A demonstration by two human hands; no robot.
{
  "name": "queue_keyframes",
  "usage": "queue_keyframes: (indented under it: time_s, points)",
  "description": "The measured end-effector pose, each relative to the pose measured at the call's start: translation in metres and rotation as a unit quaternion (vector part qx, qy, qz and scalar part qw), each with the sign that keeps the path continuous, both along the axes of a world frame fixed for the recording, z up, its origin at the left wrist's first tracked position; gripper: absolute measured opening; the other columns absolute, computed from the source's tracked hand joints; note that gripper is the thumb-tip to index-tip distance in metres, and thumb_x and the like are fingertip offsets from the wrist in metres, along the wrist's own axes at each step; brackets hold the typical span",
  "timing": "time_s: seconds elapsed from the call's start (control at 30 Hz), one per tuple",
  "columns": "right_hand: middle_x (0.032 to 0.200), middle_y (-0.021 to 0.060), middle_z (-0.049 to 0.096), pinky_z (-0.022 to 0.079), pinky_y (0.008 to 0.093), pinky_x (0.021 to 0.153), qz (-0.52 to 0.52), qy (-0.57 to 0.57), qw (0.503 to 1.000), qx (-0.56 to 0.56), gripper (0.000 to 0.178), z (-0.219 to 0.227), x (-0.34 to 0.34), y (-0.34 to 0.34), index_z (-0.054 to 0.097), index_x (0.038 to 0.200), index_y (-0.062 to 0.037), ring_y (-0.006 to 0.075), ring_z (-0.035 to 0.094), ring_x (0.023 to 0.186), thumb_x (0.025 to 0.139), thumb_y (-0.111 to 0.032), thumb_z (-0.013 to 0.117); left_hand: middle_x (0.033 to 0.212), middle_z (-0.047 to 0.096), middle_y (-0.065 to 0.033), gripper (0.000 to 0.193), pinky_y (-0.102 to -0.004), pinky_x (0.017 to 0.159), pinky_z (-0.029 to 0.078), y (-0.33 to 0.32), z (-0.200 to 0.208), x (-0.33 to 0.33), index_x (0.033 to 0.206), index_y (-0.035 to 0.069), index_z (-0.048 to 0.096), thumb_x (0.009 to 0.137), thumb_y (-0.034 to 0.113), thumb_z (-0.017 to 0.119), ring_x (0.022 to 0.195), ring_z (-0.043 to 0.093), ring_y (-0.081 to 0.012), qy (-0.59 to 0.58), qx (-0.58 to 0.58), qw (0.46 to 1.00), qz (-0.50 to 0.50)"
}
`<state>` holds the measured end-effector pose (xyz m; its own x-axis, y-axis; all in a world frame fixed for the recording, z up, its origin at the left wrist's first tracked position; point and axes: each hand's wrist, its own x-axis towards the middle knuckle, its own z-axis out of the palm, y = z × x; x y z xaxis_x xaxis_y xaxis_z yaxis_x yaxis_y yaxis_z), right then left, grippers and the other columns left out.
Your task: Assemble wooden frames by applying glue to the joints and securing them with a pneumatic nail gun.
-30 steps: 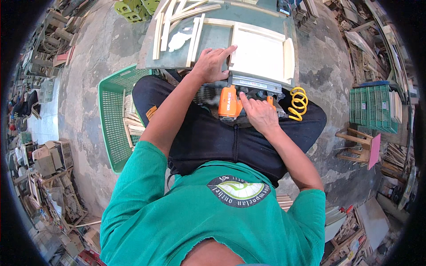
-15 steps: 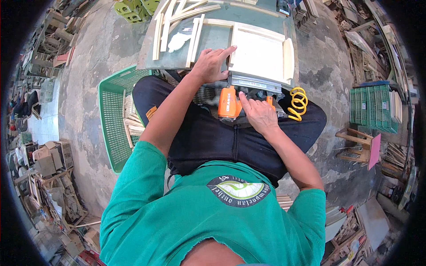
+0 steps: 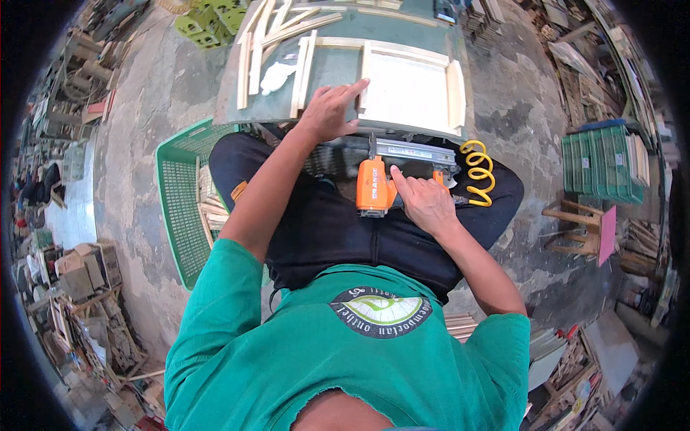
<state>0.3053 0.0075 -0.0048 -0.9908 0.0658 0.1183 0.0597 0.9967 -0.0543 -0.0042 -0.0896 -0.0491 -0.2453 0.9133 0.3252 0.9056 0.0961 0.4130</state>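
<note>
My right hand is closed round the handle of an orange and grey nail gun, its index finger stretched along it. The gun is over my lap, its nose just short of the table edge and apart from the wood. My left hand lies at the near edge of the table, index finger stretched onto a pale wooden strip, thumb apart. That strip is one side of a wooden frame around a white panel. Another strip borders the panel on the right.
A coiled yellow hose hangs by the gun. Loose strips and a white scrap lie on the dark table. A green basket with wood pieces stands at my left; green crates and a stool at right.
The nail gun has drawn back toward my lap, away from the frame's near end. The view has shifted slightly; my left index finger stays on the strip.
</note>
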Motion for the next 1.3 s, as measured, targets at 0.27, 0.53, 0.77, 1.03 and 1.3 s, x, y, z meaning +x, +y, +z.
queue_keyframes:
  time_s: [0.27,0.53,0.77,1.03,1.3]
  points:
    - [0.083,0.0085,0.061,0.052,0.0419,0.065,-0.045,0.122,0.989,-0.065,0.087,0.047,0.064,0.036,0.054,0.148,-0.0014,0.0287,0.063,0.071,0.066,-0.013,0.083,0.145,0.058,-0.0161,0.087,-0.0544,0.120,0.037,0.009,0.036,0.034,0.157,0.015,0.042,0.080,0.023,0.083,0.135,0.056,-0.0360,0.069,0.048,0.996,0.017]
    - [0.112,0.0149,0.078,0.058,0.0342,0.087,-0.309,0.339,0.864,-0.210,0.058,0.057,0.103,0.101,0.068,0.132,-0.0007,0.0276,0.077,0.097,0.075,-0.004,0.080,0.135,0.065,-0.0105,0.041,-0.0451,0.110,0.044,0.095,0.015,0.103,0.123,0.012,0.067,0.084,0.023,0.079,0.130,0.059,-0.0279,0.075,0.004,0.993,-0.091]
    - [0.101,0.0109,0.076,0.055,0.0342,0.087,-0.387,0.415,0.811,-0.142,0.029,0.061,0.123,0.125,0.069,0.110,0.0002,0.0224,0.074,0.092,0.087,-0.009,0.083,0.143,0.065,-0.0025,0.027,-0.0524,0.116,0.040,0.108,-0.013,0.102,0.121,0.013,0.071,0.096,0.024,0.070,0.140,0.055,-0.0258,0.136,-0.009,0.985,-0.106]
    - [0.103,0.0096,0.075,0.057,0.0347,0.085,-0.393,0.435,0.769,-0.256,0.030,0.063,0.126,0.126,0.069,0.112,0.0007,0.0203,0.074,0.093,0.086,-0.006,0.083,0.138,0.069,0.0007,0.028,-0.0560,0.119,0.036,0.107,-0.012,0.107,0.122,0.015,0.072,0.096,0.024,0.070,0.138,0.058,-0.0212,0.106,-0.021,0.990,-0.093]
    - [0.086,0.0094,0.076,0.057,0.0364,0.076,-0.377,0.340,0.831,-0.227,0.027,0.075,0.094,0.141,0.074,0.111,0.0009,0.0201,0.075,0.078,0.089,-0.013,0.081,0.143,0.064,-0.0027,0.040,-0.0593,0.124,0.027,0.105,-0.002,0.107,0.131,0.016,0.066,0.093,0.025,0.072,0.136,0.059,-0.0204,0.087,0.020,0.993,-0.075]
